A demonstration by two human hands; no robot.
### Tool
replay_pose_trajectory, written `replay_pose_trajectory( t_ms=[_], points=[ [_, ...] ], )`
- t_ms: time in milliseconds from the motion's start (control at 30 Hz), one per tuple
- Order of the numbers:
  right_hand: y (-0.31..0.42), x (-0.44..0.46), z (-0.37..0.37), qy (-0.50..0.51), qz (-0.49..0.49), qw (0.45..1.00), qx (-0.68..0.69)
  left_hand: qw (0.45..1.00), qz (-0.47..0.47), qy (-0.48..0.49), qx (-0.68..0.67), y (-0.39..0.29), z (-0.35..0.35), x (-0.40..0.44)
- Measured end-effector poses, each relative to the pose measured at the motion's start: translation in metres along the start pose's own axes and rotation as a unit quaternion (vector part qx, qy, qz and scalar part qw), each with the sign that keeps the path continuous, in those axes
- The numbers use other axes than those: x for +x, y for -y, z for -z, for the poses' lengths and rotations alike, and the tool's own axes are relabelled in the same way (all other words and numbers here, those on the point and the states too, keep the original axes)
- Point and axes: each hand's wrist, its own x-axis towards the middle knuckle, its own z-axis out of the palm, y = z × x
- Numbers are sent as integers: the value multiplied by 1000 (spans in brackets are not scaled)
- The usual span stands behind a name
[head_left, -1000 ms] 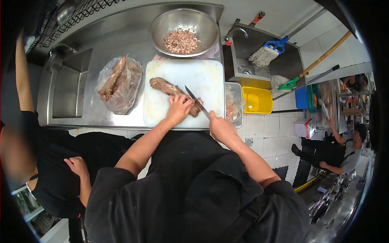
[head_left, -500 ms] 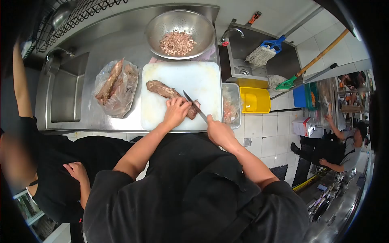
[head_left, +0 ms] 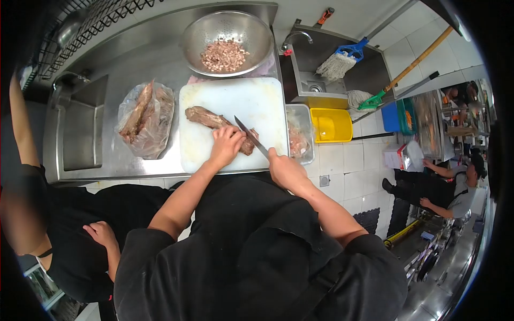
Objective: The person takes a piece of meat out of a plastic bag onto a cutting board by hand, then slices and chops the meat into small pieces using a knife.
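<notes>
A long brown piece of meat lies slantwise on the white cutting board. Pressing on its lower right part is my left hand, with the fingers bent over the meat. My right hand is closed round the handle of a knife. The blade runs up and left across the meat, close beside my left fingertips. Whether the edge has entered the meat I cannot tell. Left of the board, a clear plastic bag holds more meat. Behind the board stands a metal colander with small diced pieces in it.
A clear container with pale pieces adjoins the board's right side, beside a yellow tub. Sinks lie at far left and back right. A mop rests at the right sink. One person stands close at left; another is at far right.
The whole view has shifted slightly, with the counter things now a little further left. My hands, the knife and the meat keep nearly the same arrangement.
</notes>
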Motion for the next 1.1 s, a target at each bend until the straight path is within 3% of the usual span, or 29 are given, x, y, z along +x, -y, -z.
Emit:
replay_pose_trajectory(
  t_ms=[200,400,500,567,600,700,867,1000,1100],
  points=[
    [3,-14,3,61,-43,997,-3,1000,10,-11,-13,-5,1,-1],
    [2,45,-37,-39,10,999,13,1000,3,-4,-10,-4,2,0],
    [5,8,-10,-15,11,1000,12,1000,13,6,-5,-5,3,0],
    [2,-12,-3,83,-63,995,-1,1000,17,0,-5,-6,1,1],
    [-1,-12,-9,85,-62,994,-4,1000,20,-3,-3,-6,2,-1],
    [-15,12,-47,39,-49,998,10,999,27,8,-20,-5,4,2],
    [-18,42,-51,-47,19,998,47,998,12,33,-50,3,13,4],
    [7,3,2,2,-8,1000,26,997,3,51,-66,4,17,9],
    [2,-18,2,41,-36,998,17,997,-4,38,-64,4,15,7]
  ],
)
